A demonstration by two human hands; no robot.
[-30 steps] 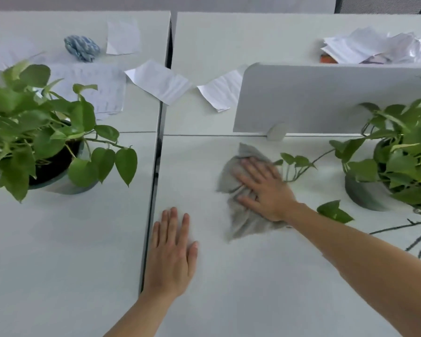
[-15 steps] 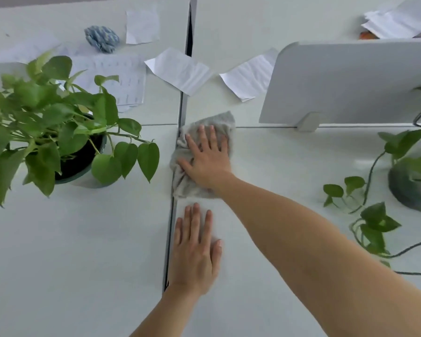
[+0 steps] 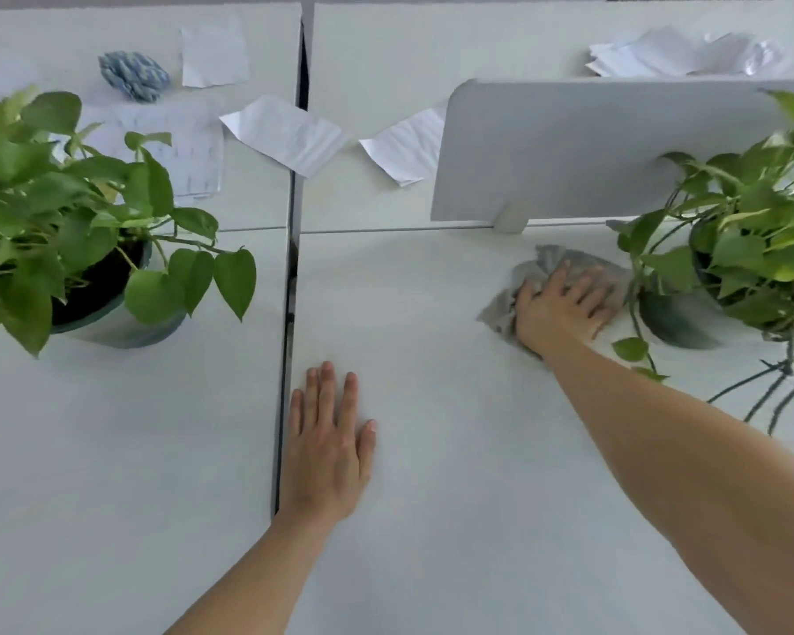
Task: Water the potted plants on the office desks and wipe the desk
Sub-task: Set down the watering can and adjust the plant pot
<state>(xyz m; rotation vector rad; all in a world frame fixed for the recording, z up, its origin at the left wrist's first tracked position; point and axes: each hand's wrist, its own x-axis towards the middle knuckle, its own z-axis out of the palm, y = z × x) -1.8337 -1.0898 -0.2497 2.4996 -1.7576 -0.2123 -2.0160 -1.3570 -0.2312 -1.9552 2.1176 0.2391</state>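
Swept rightward since the earlier frame: grey cloth [image 3: 552,261] pressed to desk [image 3: 432,313] under flat-fingered right hand [image 3: 562,309], just before the white divider screen [image 3: 592,148] (potted pothos [image 3: 752,249] close by). Left hand [image 3: 328,446] spread flat, holding nothing, farther from the screen.

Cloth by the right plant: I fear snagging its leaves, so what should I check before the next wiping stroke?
1. Right hand flat on the cloth: ok.
2. Left hand braced flat on the desk: ok.
3. Cloth apart from the right plant: not ok, its edge looks to touch the leaves.
4. Papers outside the stroke toward the left hand: ok.
5. Cloth damp enough: cannot tell.
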